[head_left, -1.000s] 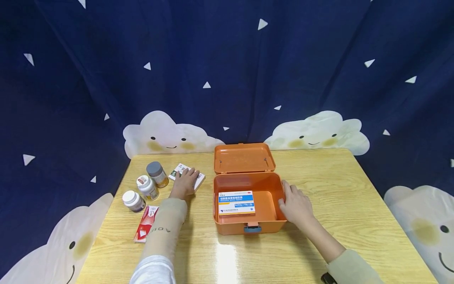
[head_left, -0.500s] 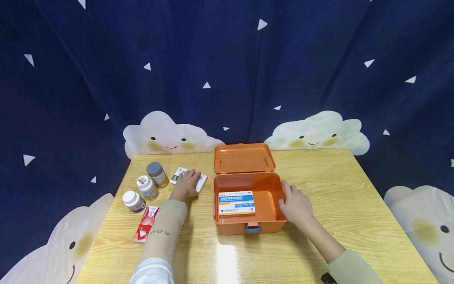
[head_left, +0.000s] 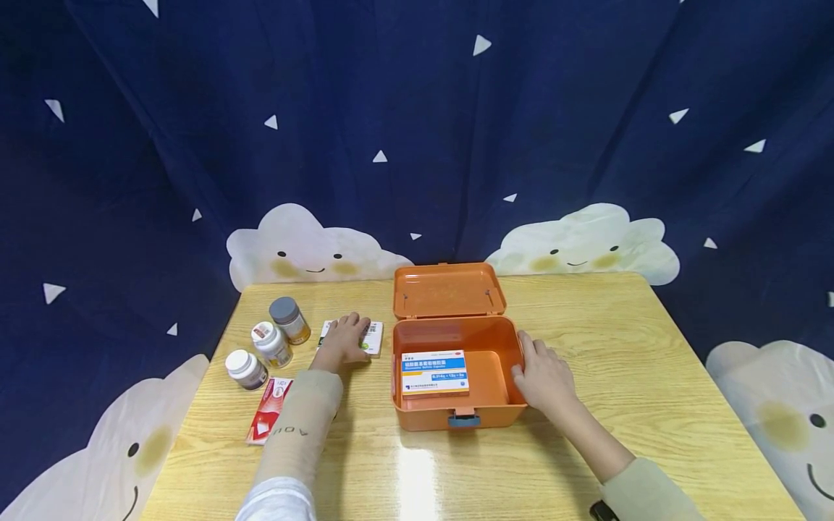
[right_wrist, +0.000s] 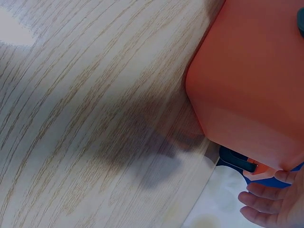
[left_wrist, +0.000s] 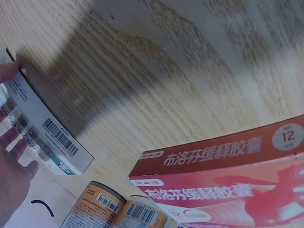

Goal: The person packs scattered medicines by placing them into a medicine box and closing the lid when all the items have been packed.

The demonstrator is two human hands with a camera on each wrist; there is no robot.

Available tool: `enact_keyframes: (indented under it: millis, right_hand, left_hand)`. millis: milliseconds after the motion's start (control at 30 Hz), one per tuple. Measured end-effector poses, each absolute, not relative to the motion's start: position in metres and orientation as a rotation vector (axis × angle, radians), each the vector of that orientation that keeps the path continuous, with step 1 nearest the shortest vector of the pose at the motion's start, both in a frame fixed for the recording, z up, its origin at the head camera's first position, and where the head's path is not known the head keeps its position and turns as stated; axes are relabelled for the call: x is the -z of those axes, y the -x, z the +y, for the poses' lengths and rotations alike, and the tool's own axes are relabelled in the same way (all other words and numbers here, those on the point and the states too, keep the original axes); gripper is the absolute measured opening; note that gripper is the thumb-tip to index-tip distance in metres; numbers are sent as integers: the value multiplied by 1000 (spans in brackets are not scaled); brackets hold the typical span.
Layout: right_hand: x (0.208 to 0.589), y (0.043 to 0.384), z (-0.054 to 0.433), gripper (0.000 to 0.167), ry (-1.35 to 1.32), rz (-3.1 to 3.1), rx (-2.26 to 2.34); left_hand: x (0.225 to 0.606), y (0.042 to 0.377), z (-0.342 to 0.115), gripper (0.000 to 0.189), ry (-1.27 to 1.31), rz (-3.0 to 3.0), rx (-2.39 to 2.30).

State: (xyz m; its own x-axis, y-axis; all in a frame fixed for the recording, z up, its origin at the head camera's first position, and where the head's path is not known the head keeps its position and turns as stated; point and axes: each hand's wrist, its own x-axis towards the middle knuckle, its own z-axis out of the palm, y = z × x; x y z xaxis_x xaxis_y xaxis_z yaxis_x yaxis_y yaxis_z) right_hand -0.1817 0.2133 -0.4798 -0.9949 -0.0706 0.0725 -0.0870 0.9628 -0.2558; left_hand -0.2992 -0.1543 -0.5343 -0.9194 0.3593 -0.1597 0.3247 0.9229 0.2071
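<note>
My left hand (head_left: 342, 344) lies over a flat white medicine box (head_left: 373, 340) on the table, left of the orange storage box (head_left: 423, 420). In the left wrist view, the thumb is at one edge of this medicine box (left_wrist: 52, 128) and the other fingers reach over its printed face. A barcode shows on its side. My right hand (head_left: 546, 376) holds the right rim of the storage box, thumb over the edge. The storage box's lid (head_left: 449, 289) is tipped back. Inside, at the left, lies a blue-and-white medicine box (head_left: 435, 373).
Three pill bottles stand at the left: one grey-capped (head_left: 289, 320), one white with a red-marked cap (head_left: 271, 344), one white-capped (head_left: 246, 369). A red ibuprofen capsule box (head_left: 268, 412) lies beside my left forearm. A dark blue curtain (head_left: 430, 130) hangs behind the table.
The white medicine box has turned under my left hand, from slanted to nearly square with the table's back edge. My right hand and the storage box have stayed still.
</note>
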Motion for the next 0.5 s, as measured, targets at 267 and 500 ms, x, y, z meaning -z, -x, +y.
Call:
enact_keyframes:
  millis: [267,500]
  right_hand:
    - [479,181,213,58,-127,-3053,-394]
    - [478,181,213,57,-128,-3052,-402]
  left_hand:
    - [536,296,-155,82,-492,2921,-265]
    - [539,296,-156,78,-479,2977,-317]
